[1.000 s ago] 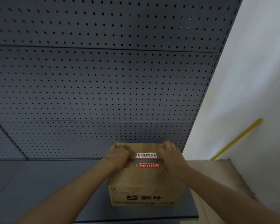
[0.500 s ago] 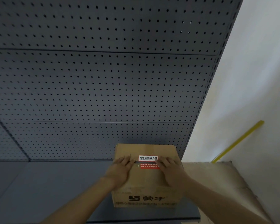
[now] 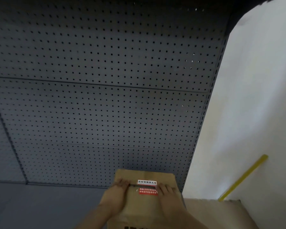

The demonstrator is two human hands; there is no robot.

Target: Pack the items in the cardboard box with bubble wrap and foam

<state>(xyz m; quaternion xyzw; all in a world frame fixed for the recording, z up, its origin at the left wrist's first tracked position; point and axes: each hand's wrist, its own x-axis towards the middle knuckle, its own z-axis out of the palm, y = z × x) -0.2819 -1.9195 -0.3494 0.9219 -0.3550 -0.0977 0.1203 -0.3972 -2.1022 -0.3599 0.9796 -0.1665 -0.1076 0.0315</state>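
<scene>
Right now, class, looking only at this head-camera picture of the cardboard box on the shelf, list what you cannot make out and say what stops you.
- Contents of the cardboard box: head view, hidden by the flaps lying across its top.
- Bubble wrap and foam: none in view.
- Box's front print: cut off by the bottom edge.
- Text on the red label: too small and blurred.
- Top under the left hand and right hand: covered by the fingers.

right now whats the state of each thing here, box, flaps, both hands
cardboard box: upright on the grey shelf, closed on top
top flaps: folded shut, a thin dark seam between them
label stickers: lying across the seam, white part above, red part below
left hand: flat on the box top, fingertips at the seam
right hand: flat on the box top, fingertips at the seam
</scene>
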